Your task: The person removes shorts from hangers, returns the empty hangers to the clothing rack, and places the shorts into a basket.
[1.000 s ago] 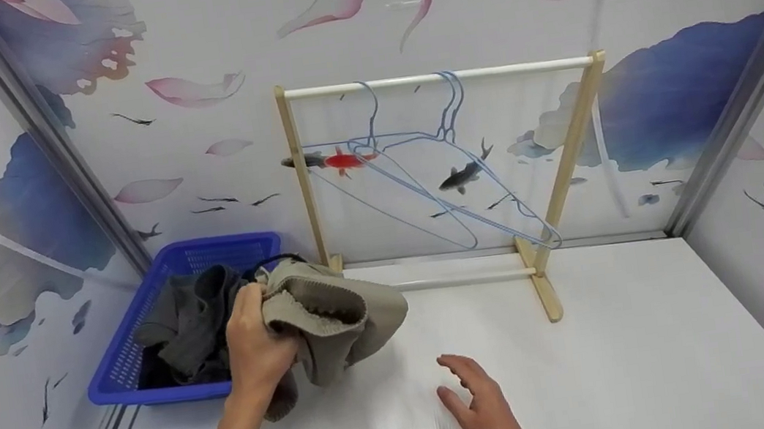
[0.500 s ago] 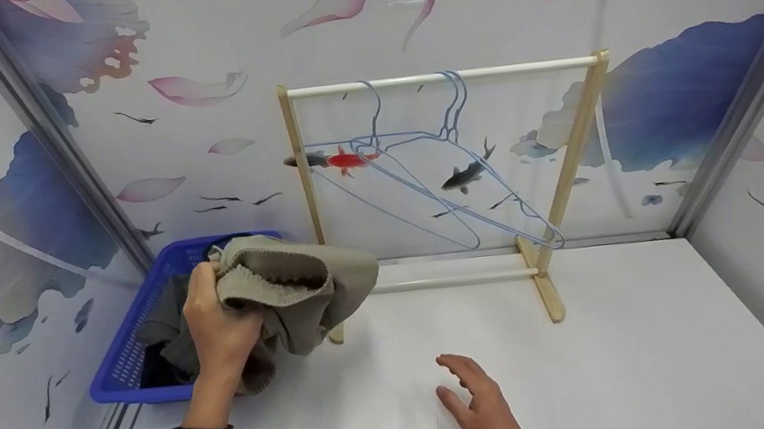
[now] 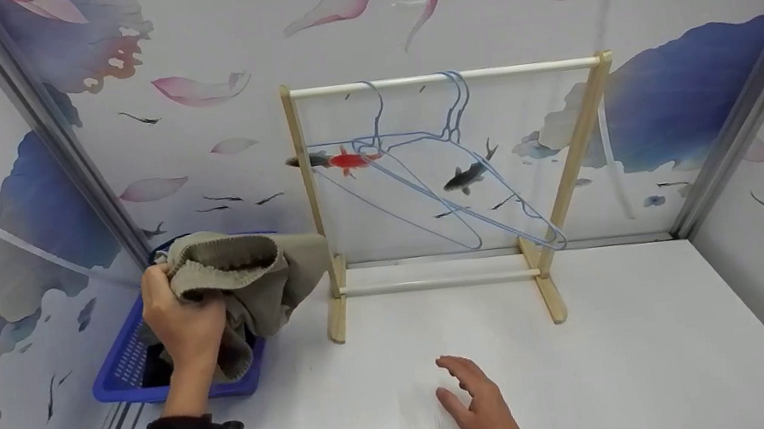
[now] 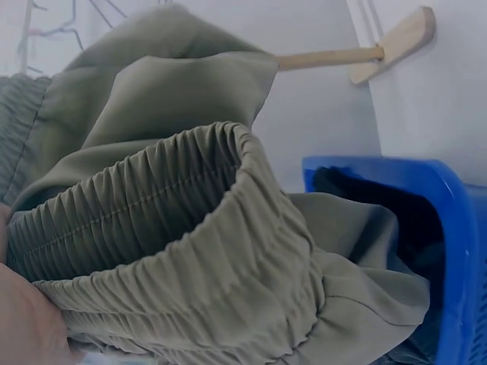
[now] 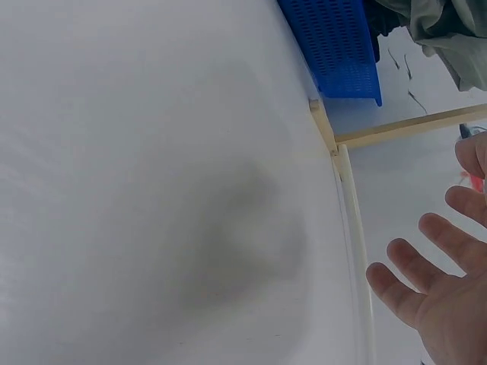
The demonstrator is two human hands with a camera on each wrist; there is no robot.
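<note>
My left hand (image 3: 183,329) grips a khaki garment (image 3: 300,262) by its gathered band, holding it over the blue basket (image 3: 117,386). The garment covers much of the basket. In the left wrist view the garment's wide elasticated opening (image 4: 251,266) gapes, with part of the left hand (image 4: 27,319) at its edge. A second gathered band (image 4: 19,129) shows at the far left. My right hand (image 3: 481,408) holds nothing, fingers relaxed and spread above the white table (image 3: 637,358). In the right wrist view the right hand (image 5: 449,281) shows its fingers apart.
Behind the table's middle stands a small clothes rack (image 3: 568,145) with wooden legs and a white top rail. Several blue wire hangers (image 3: 415,188) hang from it, overlapping. Dark cloth (image 3: 155,366) lies in the basket. Printed wall panels (image 3: 217,29) enclose the table.
My left hand has moved to the left and slightly up with the khaki garment, from the basket's right side to above it. The right hand has stayed in place.
</note>
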